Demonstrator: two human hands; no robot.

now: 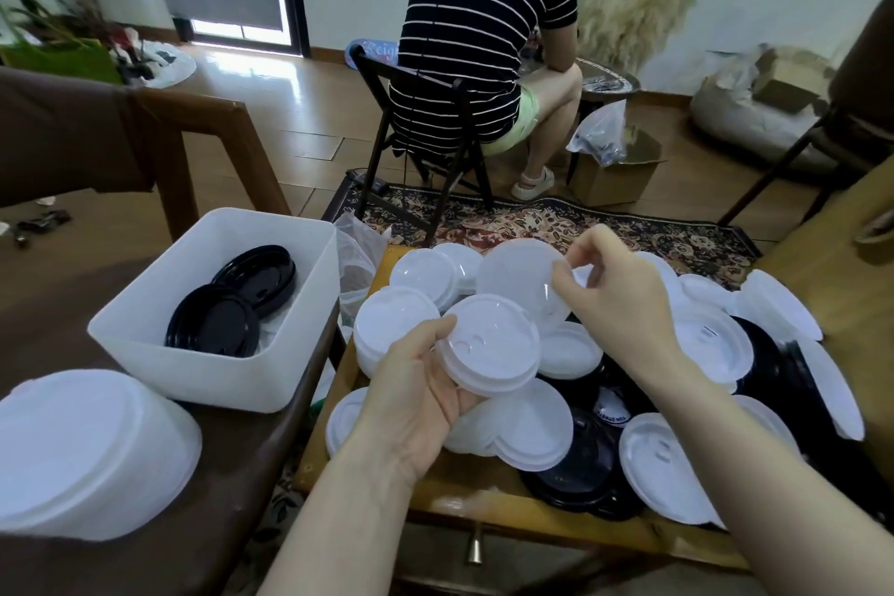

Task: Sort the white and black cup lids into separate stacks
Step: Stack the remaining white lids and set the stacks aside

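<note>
**White lid to be seated on the held stack**

A short stack of white lids (488,346) is gripped at its near-left rim by the left hand (421,387). A single white lid (520,288) is pinched at its right edge by the right hand (614,293) and tilted up, just behind and overlapping the stack. The lid is judged to belong down and toward the left hand. Mixed lids are heaped on the table (488,506). Black lids (232,310) lie in the white bin (213,373), well apart to the left, with open room above.
</note>
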